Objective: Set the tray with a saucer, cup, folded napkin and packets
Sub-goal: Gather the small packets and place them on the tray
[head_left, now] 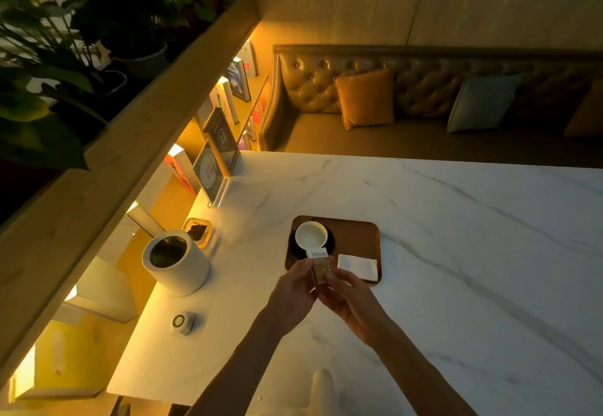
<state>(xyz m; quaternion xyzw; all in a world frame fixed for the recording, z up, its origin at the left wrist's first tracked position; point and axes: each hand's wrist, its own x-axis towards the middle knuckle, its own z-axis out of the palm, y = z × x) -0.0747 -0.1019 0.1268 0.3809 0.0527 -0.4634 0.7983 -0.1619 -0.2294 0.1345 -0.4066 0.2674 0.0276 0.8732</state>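
Holding the packets [321, 267] between both hands, you have the tray [355, 236] just ahead on the bench [456, 252]. One tray, one saucer [330, 243], one cup [311, 235], one napkin [358, 266]; how many packets, I cannot tell. Left hand [295, 288] and right hand [349, 301] pinch them at the tray's near edge, long axis pointing away toward the cup; both are equally near

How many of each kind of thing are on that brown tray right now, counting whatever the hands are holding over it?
Saucer: 1
Cup: 1
Folded napkin: 1
Packets: at least 2, both hands hold them over the tray; the exact number is hard to tell
Total: at least 5
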